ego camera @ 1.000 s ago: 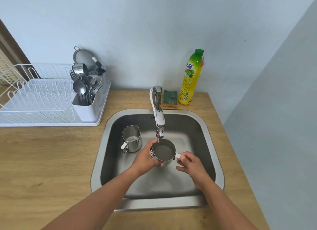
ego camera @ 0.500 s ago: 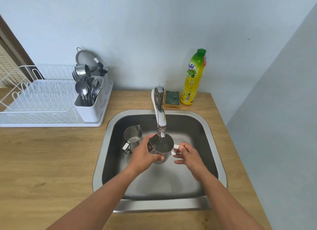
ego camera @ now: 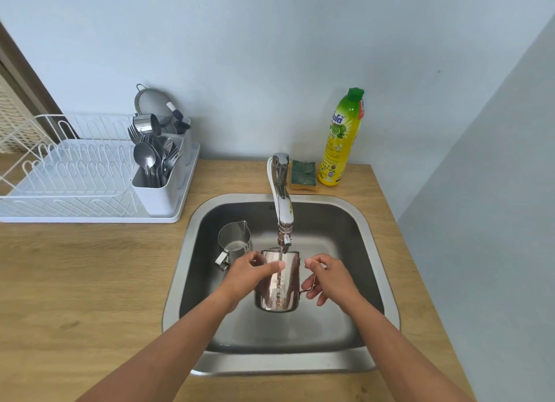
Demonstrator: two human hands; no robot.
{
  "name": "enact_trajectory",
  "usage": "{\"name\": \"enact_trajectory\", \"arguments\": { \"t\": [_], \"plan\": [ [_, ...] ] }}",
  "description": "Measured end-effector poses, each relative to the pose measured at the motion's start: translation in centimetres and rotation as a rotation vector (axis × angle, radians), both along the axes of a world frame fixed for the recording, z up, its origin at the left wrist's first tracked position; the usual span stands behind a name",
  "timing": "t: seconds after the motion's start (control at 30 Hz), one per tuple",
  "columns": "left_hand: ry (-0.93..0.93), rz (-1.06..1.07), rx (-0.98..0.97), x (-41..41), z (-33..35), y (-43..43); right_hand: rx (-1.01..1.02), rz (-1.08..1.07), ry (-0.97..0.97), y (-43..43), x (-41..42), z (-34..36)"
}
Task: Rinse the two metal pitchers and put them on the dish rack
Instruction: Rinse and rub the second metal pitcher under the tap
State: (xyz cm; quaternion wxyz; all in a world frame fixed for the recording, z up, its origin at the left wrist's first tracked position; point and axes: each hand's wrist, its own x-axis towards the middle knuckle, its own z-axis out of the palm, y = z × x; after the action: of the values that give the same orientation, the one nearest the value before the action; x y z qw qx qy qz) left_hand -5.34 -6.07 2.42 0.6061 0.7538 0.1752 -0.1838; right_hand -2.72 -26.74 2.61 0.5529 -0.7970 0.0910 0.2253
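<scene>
Wood counter [ego camera: 90,281] against a pale blue wall, steel sink [ego camera: 387,281] set into it near the right end.

Change: a second ago the held pitcher [ego camera: 277,284] sat mouth-up under the tap [ego camera: 282,203], inside visible. Now it is tipped away, side wall facing the person, rim just under the spout, over the middle of the basin. A thin stream meets the rim. My read: swirl-and-dump phase of the first rinse, not finished.

Grip: left hand [ego camera: 249,274] wraps the body from the left, thumb across the front wall. Right hand [ego camera: 329,277] has its fingers curled on the handle. Both are holding the pitcher.

The second pitcher [ego camera: 235,239] stands upright towards the sink's back-left corner, just beside the left hand, same spot as before, likely unrinsed.

The dish rack [ego camera: 69,173] sits at the counter's back-left edge with no pitcher on it, cutlery caddy [ego camera: 159,173] on its right side. Sponge [ego camera: 304,175] and soap bottle [ego camera: 342,140] are behind the sink, unchanged.

So both placements are still to do.
</scene>
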Motion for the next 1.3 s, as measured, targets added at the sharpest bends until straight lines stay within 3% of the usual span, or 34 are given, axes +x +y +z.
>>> {"name": "enact_trajectory", "arguments": {
  "t": [0.6,0.87,1.03,1.3],
  "plan": [
    [0.433,0.041,-0.214,-0.4,-1.2,0.0,-0.086,-0.060,0.208,1.4,0.6,-0.4],
    [0.389,-0.017,-0.196,-0.2,-1.5,0.8,-0.116,-0.009,0.234,1.3,0.4,0.2],
    [0.328,-0.092,-0.311,0.0,-2.1,0.8,-0.138,0.001,0.225,0.4,0.3,1.3],
    [0.301,-0.125,-0.366,-0.2,-2.9,-2.1,-0.514,0.125,0.038,-0.5,0.4,3.8]
  ]
}}
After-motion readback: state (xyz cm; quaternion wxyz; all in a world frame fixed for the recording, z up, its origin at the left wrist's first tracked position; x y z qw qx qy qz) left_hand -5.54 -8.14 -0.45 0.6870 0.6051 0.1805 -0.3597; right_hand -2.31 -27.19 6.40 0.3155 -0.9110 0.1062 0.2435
